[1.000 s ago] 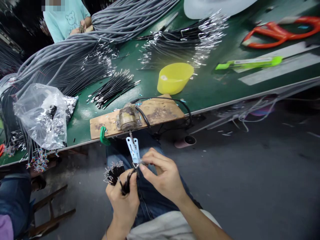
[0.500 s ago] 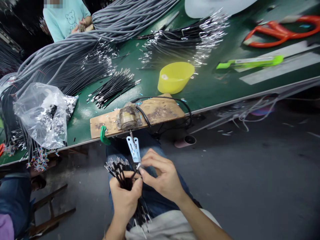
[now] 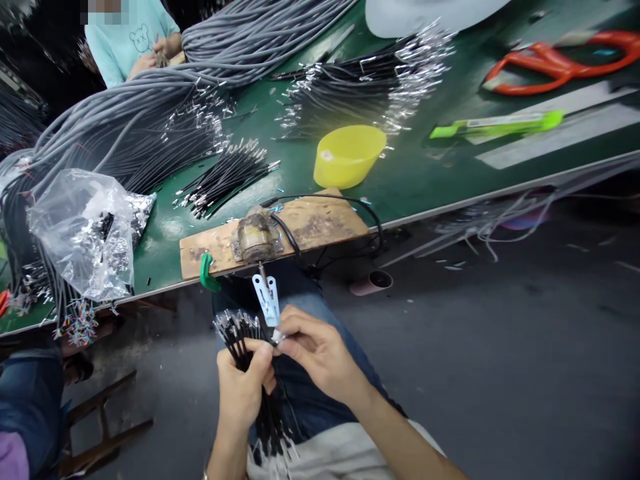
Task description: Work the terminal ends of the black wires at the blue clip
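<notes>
My left hand (image 3: 243, 387) is closed round a bundle of short black cables (image 3: 273, 420), whose silver ends stick out above the fist and hang below it. With thumb and fingertips my right hand (image 3: 320, 353) pinches a shiny silver cable end (image 3: 278, 335), close to the left thumb tip. Just above those fingertips hangs a light blue clothes peg (image 3: 267, 303), joined to the shaft of a small tape-wrapped motor (image 3: 256, 239). Both hands are over my lap.
The motor sits on a wooden board (image 3: 325, 220) with a green clamp (image 3: 207, 273) at the table edge. On the green table are loose black cables (image 3: 227, 177), a yellow cup (image 3: 347, 160), a plastic bag (image 3: 83, 233) and orange-handled scissors (image 3: 555, 67). A co-worker (image 3: 133, 40) sits opposite.
My left thumb has shifted slightly left and up, and the cable bundle has turned more upright. The right hand has moved slightly down, still pinching the silver end below the peg.
</notes>
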The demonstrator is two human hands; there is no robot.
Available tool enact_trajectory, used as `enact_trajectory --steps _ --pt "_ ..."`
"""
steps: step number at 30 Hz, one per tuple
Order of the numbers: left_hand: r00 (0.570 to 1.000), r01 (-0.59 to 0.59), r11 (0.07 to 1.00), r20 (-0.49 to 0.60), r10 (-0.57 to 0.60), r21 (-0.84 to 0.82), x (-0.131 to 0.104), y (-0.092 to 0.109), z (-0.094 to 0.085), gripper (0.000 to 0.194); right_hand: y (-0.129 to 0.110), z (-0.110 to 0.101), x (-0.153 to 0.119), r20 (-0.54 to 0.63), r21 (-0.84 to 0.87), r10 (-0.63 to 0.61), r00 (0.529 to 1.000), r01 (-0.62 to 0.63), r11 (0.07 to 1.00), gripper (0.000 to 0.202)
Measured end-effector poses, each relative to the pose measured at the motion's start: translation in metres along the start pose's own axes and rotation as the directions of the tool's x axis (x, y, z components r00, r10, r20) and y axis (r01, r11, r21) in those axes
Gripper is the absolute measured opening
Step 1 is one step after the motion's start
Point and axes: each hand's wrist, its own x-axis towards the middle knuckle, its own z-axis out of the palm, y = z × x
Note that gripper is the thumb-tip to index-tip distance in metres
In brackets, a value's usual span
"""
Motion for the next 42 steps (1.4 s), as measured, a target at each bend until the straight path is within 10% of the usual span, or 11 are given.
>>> enact_trajectory --steps 6,12,18,30,34,38,42 --pt "0.99 -0.046 0.998 0.132 0.041 0.036 0.021 0.001 -0.016 0.023 0.003 -0.007 0.01 0.245 0.365 0.243 0.939 -0.321 0.874 0.036" --pt "0.993 -0.107 0.985 0.057 0.1 0.139 0.019 0.014 -0.022 0.019 -0.015 -0.003 0.046 -0.094 0.166 0.268 0.959 -0.25 0.954 0.045" --pt "0.899 -0.399 0.898 -0.116 0.423 0.184 0.0 0.022 0.0 0.015 -0.022 0.014 0.061 0.082 0.481 0.37 0.926 -0.362 0.798 0.045" --pt "0.986 -0.128 0.989 0.115 0.118 0.077 0.034 0.024 -0.019 0.021 0.009 0.001 0.046 0.167 0.684 0.485 0.859 -0.455 0.571 0.037" --pt "0.994 -0.036 0.997 0.106 0.028 0.075 0.028 0.008 -0.024 0.023 0.017 -0.017 0.029 -0.074 0.538 0.454 0.888 -0.348 0.768 0.034" --pt "0.997 -0.058 0.989 0.065 0.049 0.139 0.013 -0.003 -0.016 0.034 0.003 -0.019 0.01 -0.299 0.039 0.13 0.945 -0.124 0.992 0.02" --pt "0.982 -0.19 0.95 0.047 0.185 0.246 -0.001 -0.002 -0.003 0.016 -0.018 -0.002 0.004 -0.003 -0.437 -0.233 0.972 0.208 0.875 0.008"
